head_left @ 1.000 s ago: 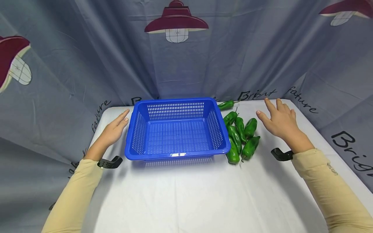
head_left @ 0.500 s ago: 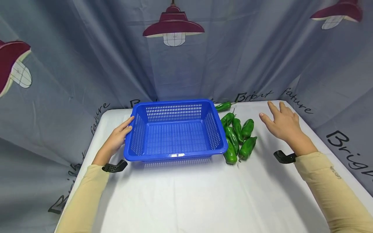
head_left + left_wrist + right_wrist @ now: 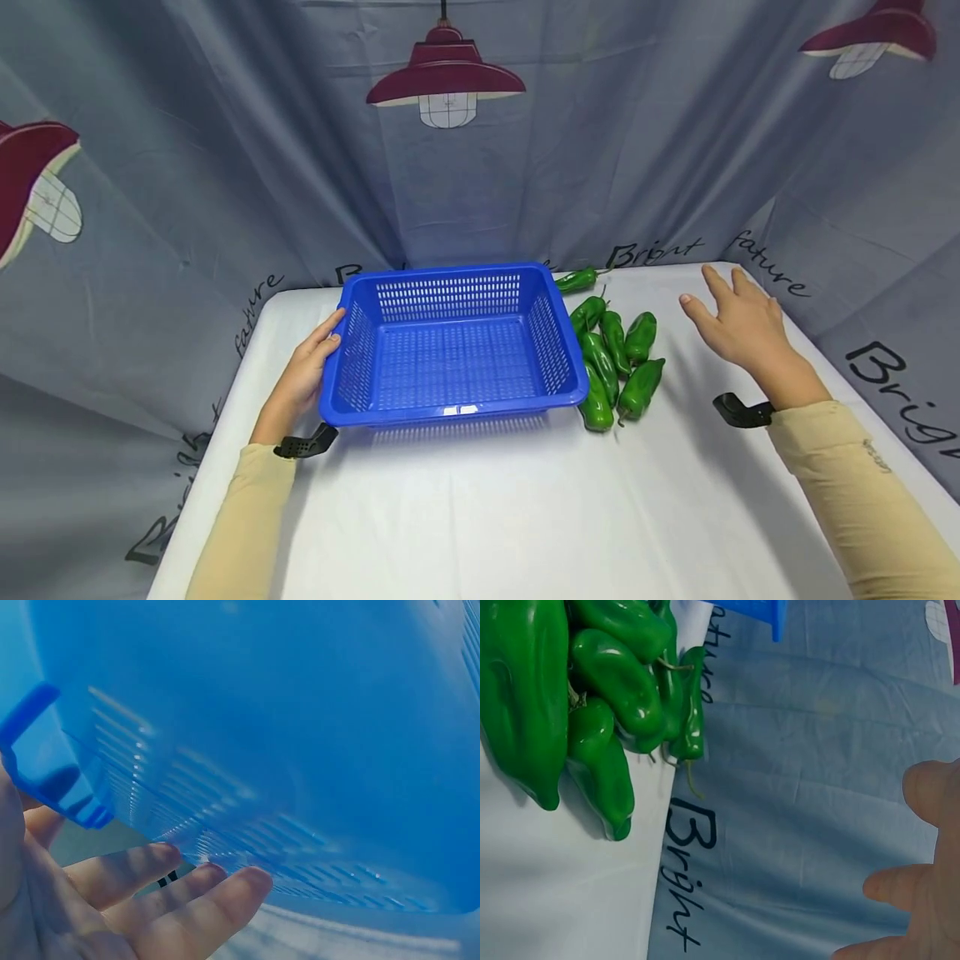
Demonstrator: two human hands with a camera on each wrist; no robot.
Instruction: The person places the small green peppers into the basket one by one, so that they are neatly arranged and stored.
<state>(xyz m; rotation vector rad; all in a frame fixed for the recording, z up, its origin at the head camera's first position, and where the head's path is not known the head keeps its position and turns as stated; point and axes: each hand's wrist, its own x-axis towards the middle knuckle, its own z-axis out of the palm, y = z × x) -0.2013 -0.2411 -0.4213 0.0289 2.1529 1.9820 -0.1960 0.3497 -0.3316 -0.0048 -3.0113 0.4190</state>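
My left hand is at the left end of a blue plastic basket with slotted walls. In the left wrist view the fingers of that hand extend along the basket's outer wall, fairly straight, with their tips against or very close to it. Whether the thumb grips the rim is hard to see. Over the table's right side, my right hand hovers with spread fingers and holds nothing. Several green peppers lie between it and the basket, also seen as glossy green peppers in the right wrist view.
A white cloth covers the table. Behind and beside it hangs a grey-blue curtain printed with red lamps and black lettering. One pepper lies near the back edge, partly hidden by the basket.
My left hand has moved right, from beside the basket to its left end. The right hand has drifted slightly right, away from the peppers. The basket and peppers stay in place.
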